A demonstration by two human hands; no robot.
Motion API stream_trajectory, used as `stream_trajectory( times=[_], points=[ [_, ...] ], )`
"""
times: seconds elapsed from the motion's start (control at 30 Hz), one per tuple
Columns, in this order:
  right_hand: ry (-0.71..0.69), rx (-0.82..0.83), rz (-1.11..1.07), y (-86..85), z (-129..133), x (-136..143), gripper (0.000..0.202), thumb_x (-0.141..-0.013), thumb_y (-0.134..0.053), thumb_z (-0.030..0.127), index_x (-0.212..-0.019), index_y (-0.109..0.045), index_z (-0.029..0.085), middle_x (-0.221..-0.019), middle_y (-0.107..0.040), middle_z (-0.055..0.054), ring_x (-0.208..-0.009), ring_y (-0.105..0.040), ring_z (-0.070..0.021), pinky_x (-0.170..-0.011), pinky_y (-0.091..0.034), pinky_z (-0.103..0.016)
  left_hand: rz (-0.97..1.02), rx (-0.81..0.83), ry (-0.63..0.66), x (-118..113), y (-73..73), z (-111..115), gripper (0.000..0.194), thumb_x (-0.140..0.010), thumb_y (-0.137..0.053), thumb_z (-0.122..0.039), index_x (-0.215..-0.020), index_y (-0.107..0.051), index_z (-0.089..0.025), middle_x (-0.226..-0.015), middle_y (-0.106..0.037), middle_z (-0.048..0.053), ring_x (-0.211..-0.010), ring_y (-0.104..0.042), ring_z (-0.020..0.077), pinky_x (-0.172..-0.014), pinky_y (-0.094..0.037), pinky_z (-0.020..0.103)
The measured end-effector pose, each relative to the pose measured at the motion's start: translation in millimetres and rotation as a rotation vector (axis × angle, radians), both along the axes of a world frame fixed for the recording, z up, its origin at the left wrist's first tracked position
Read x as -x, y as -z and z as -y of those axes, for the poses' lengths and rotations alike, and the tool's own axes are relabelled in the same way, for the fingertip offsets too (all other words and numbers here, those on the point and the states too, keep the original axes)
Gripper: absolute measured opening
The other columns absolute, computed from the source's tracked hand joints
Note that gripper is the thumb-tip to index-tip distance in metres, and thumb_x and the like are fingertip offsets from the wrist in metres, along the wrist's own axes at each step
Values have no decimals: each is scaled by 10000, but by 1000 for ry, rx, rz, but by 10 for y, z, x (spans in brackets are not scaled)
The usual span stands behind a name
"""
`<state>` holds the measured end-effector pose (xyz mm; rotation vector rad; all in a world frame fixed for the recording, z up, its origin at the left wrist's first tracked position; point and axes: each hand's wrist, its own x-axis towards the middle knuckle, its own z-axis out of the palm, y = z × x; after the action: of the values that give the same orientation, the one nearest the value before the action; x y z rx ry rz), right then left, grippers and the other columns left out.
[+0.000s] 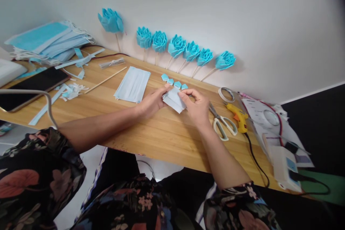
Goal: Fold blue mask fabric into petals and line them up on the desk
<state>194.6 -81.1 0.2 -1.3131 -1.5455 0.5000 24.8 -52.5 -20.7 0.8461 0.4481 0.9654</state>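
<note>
Both my hands hold a small pale piece of face mask fabric [174, 100] above the table. My left hand [153, 103] grips its left edge with closed fingers. The thumb and fingers of my right hand [196, 105] pinch its upper right side. Just beyond my hands lie several small blue cut petals [177, 84] in a row. To the left, a flat, pale blue face mask [132, 84] rests on the wood. Scissors [223, 124] with white handles lie to the right of my right hand, their blades partly behind it.
Several blue fabric roses [176, 46] on sticks lean against the wall. A yellow glue gun [238, 116] and a tape roll [226, 94] lie right. Left are a mask stack [48, 41], a phone [35, 86], fabric scraps [71, 91] and a thin stick [105, 79].
</note>
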Motion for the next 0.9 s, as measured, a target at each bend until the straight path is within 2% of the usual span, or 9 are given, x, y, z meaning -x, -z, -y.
stream_trajectory(
  times=[0.07, 0.17, 0.33, 0.5, 0.73, 0.9],
  points=[
    [-11, -16, 28, 1, 7, 7, 172, -850, -707, 375, -772, -727, 223, -801, -759, -10, -773, -669, -182, -757, -519, -314, -33, -35, -2, 5, 21, -3, 351, -851, -772, -479, -836, -650, -150, -812, -667, 25, -814, -633, 165, -793, -496, 300],
    [-58, -42, 65, 2, 7, 9, 165, -863, -694, 353, -758, -714, 228, -811, -754, -8, -793, -672, -184, -790, -517, -326, -85, -82, -59, 13, 80, -12, 342, -748, -879, -366, -824, -626, -149, -819, -674, 4, -765, -628, 130, -759, -491, 276],
    [-129, -40, 78, -30, -23, -49, 126, -838, -726, 354, -834, -722, 228, -948, -773, -18, -919, -697, -199, -887, -514, -343, -57, -123, -111, 24, 128, -66, 332, -761, -872, -349, -807, -608, -154, -803, -680, -7, -730, -630, 114, -727, -501, 265],
    [-111, -1, 74, -83, -37, -122, 146, -824, -724, 365, -854, -713, 223, -922, -775, -6, -880, -696, -197, -859, -508, -334, 26, -93, -139, 52, 112, -120, 348, -721, -911, -342, -816, -633, -155, -865, -709, 3, -811, -659, 130, -804, -539, 291],
    [-101, 29, 69, -116, -23, -116, 185, -812, -711, 395, -837, -698, 212, -866, -752, -7, -837, -674, -184, -811, -501, -309, 31, -102, -137, 67, 129, -139, 314, -736, -903, -323, -828, -650, -161, -858, -701, 0, -814, -645, 127, -806, -510, 277],
    [-64, 77, 44, -85, -34, -107, 233, -819, -684, 446, -773, -678, 218, -777, -715, 7, -751, -630, -171, -750, -486, -298, 37, -78, -142, 58, 60, -110, 333, -715, -912, -321, -808, -637, -157, -844, -699, -7, -800, -637, 121, -792, -507, 267]
  ],
)
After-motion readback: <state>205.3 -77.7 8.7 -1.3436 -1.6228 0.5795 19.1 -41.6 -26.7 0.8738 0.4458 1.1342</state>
